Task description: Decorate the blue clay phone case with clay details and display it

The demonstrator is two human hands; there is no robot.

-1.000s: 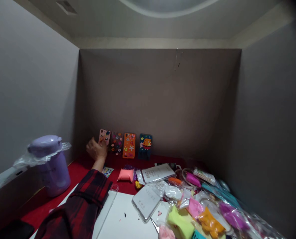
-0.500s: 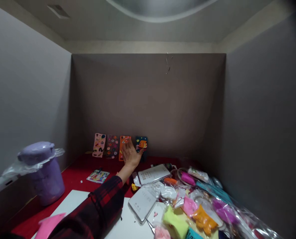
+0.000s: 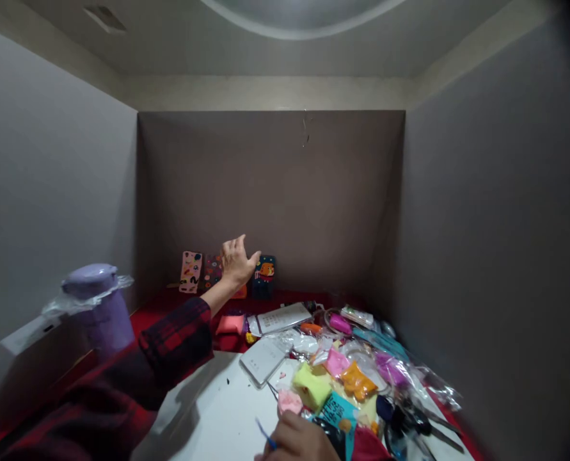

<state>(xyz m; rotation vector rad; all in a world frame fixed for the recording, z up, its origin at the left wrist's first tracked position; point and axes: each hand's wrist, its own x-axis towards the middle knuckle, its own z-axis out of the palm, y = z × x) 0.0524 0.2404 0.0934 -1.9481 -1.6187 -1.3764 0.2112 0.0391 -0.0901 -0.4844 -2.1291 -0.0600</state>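
Note:
My left hand is raised in front of the back row of decorated phone cases, fingers apart, holding nothing. It covers most of the orange case and part of the dark flowered case. On either side stand a pink case and a dark blue case with an orange figure, both leaning on the back panel. At the bottom edge my right hand has its fingers closed round a thin blue tool, beside a lump of light pink clay.
A lilac lidded container with plastic film stands at left. Clay packets and wrapped items heap up at right, with scissors. A clear phone case lies on the white board.
My left hand has lifted off the orange case and moved up and left. My right hand has come into view at the bottom with the blue tool. The camera view has shifted.

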